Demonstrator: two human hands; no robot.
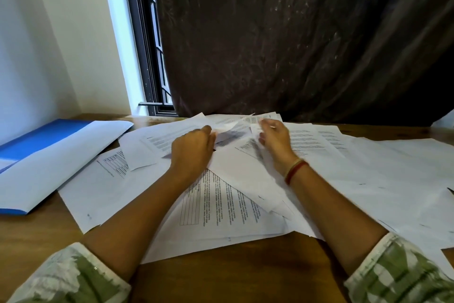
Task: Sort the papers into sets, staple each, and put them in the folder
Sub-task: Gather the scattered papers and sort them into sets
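Several loose printed papers (pixel 221 204) lie scattered in an overlapping heap across the wooden table (pixel 221 275). My left hand (pixel 192 149) reaches into the middle of the heap and pinches the edge of a sheet (pixel 231 134) lifted off the pile. My right hand (pixel 275 141), with bangles at the wrist, grips another raised sheet (pixel 248 170) a little to the right. A blue folder (pixel 41 140) lies open at the left with a white sheet (pixel 56 162) across it. No stapler is in view.
A dark curtain (pixel 294 39) hangs behind the table. A window frame (pixel 147 52) and a white wall (pixel 49 32) are at the back left. More sheets (pixel 393 172) spread to the table's right edge. Bare wood shows along the front edge.
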